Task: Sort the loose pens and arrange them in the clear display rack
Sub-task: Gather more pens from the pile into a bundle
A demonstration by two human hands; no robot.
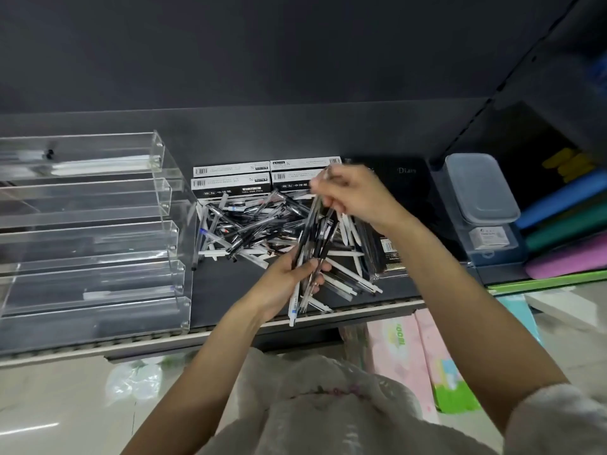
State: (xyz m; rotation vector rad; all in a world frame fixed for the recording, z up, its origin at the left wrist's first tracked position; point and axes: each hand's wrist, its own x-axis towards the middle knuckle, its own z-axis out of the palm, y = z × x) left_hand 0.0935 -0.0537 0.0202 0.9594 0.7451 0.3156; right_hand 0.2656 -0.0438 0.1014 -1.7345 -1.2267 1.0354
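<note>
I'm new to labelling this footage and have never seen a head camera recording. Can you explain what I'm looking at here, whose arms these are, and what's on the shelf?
There is no machine here. One wide-angle camera sits on a person's head and looks forward and down, so the two bare arms reaching in from below are the wearer's own.

The left hand grips a bundle of pens. The right hand is above it, pinching the top ends of pens in that bundle; its fingers are blurred.

On the dark shelf lies a heap of loose pens, with white pen boxes behind it. On the left stands the clear display rack, stepped in tiers, nearly empty apart from a few pens. On the right are a lidded plastic container and coloured folders.
</note>
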